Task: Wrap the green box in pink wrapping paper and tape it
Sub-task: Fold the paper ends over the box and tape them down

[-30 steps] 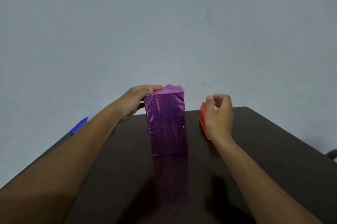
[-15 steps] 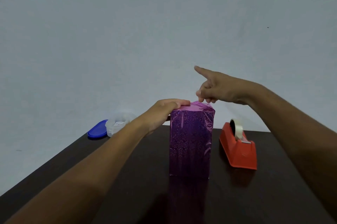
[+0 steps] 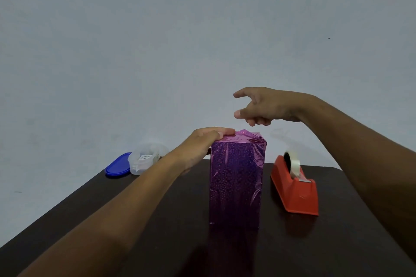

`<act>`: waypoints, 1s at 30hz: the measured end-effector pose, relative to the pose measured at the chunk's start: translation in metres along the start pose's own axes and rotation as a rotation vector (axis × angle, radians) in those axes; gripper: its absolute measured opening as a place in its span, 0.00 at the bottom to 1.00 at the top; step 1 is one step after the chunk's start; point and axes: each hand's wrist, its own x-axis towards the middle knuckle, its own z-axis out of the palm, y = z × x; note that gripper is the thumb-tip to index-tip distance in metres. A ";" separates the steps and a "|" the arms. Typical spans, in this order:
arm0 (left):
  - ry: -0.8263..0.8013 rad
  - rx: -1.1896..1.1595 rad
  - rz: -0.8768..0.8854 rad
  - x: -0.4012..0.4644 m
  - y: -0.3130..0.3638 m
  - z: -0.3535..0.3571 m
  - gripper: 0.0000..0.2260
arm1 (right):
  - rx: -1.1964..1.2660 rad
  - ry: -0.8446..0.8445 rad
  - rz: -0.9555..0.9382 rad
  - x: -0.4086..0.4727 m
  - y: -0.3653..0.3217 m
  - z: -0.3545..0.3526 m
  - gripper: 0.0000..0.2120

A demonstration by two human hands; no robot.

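At the far left edge of the dark table (image 3: 157,220) lies a blue lid (image 3: 118,166), and just beside it sits a clear plastic container (image 3: 144,159) with something white inside — too blurred to name. Moving right, the left hand (image 3: 200,146) reaches in from the side with its fingers laid out straight, their tips pressing flat on the top left edge of the box (image 3: 236,186); nothing is gripped. The box stands upright near the middle of the table, fully covered in shiny pink wrapping paper (image 3: 240,139) whose top folds crease toward the centre. Above and slightly right of the box hovers the right hand (image 3: 263,105), clear of the paper, forefinger and thumb stretched forward and apart, the other fingers loosely curled — it holds nothing. Further right, well apart from the box, a red tape dispenser (image 3: 295,188) rests on the table with its roll of clear tape (image 3: 293,161) mounted.
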 end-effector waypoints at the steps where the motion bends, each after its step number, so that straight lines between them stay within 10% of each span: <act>1: 0.002 -0.004 0.000 0.000 0.000 0.000 0.19 | -0.011 -0.010 0.013 0.002 0.001 -0.001 0.34; 30: 0.010 -0.019 -0.062 -0.002 0.008 0.001 0.22 | -0.021 -0.060 0.073 0.022 0.009 0.005 0.32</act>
